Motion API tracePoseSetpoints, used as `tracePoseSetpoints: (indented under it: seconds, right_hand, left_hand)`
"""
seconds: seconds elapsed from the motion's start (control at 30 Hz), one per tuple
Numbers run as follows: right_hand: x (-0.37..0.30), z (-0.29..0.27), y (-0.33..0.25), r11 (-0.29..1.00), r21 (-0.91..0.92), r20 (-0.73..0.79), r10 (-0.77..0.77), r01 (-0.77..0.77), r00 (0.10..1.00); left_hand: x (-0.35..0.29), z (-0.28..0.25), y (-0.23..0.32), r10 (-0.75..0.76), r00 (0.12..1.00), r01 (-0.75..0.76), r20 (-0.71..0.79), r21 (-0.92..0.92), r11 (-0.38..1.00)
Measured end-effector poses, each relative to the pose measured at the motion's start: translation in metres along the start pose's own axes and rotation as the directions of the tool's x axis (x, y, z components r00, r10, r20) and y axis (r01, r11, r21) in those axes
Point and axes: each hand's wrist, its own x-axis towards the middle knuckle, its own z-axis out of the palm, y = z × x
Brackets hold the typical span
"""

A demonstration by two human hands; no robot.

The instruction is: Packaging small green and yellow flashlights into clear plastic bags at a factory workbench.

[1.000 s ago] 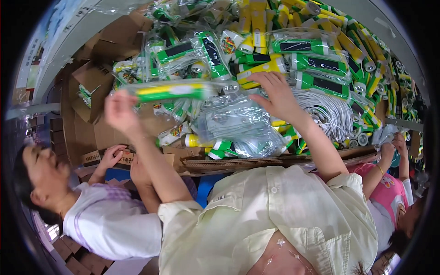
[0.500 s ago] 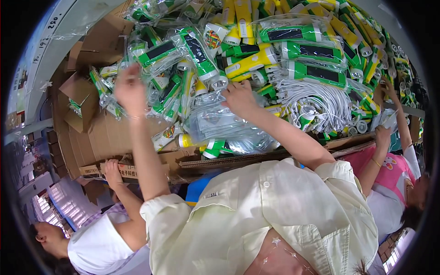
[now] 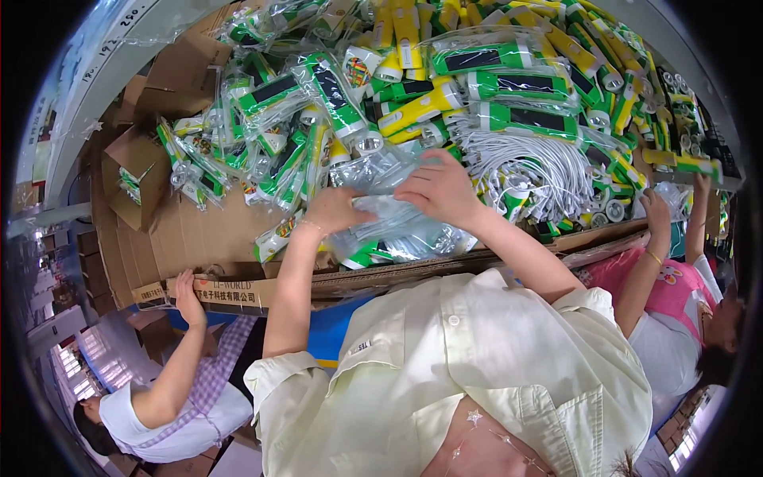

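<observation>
A stack of clear plastic bags (image 3: 389,230) lies in front of me at the near edge of the table. My left hand (image 3: 334,211) has its thumb and fingers closed on the left side of a bag. From the right, my right hand (image 3: 442,188) pinches the upper edge of the same bag, its fingers bent over it. The bag looks flat, and nothing inside it can be made out. Just beyond my hands are a bagged green-and-white flashlight (image 3: 338,91) with a dark panel and a yellow flashlight (image 3: 421,110).
White cables (image 3: 532,163) lie bundled right of my hands, below bagged green flashlights (image 3: 528,121). Many more flashlights heap up behind. Cardboard boxes (image 3: 137,176) stand left, and a cardboard edge (image 3: 342,290) runs along the front. Co-workers' hands (image 3: 187,299) are at both sides.
My left hand has come down and right from the flashlights to the plastic bags. My right hand has shifted slightly right and down onto the bag. A co-worker at right now lifts a flashlight.
</observation>
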Motion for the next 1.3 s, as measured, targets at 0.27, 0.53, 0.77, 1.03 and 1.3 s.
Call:
tracePoseSetpoints:
  seconds: [0.27,0.53,0.77,1.03,1.3]
  right_hand:
    - [0.003,-0.07,-0.017,0.991,-0.087,-0.022,-0.104,0.102,0.994]
    - [-0.007,-0.081,-0.023,0.985,-0.04,0.099,-0.161,0.166,0.982]
    - [-0.027,-0.093,-0.013,0.974,-0.103,0.379,-0.148,0.201,0.913]
    - [-0.03,-0.095,-0.027,0.957,-0.156,0.344,-0.18,0.245,0.922]
    - [-0.027,-0.091,0.0,0.912,-0.327,0.613,0.004,0.249,0.79]
  left_hand:
    - [-0.044,-0.021,0.082,0.392,0.726,-0.546,-0.565,-0.126,0.828]
    - [-0.053,0.007,0.104,0.234,0.815,-0.453,-0.531,-0.329,0.829]
    - [-0.072,0.016,0.084,0.203,0.875,-0.302,-0.44,-0.169,0.938]
    - [-0.069,0.012,0.11,0.158,0.856,-0.282,-0.491,-0.188,0.941]
    - [-0.073,0.021,0.045,0.02,0.656,0.12,-0.755,0.13,0.984]
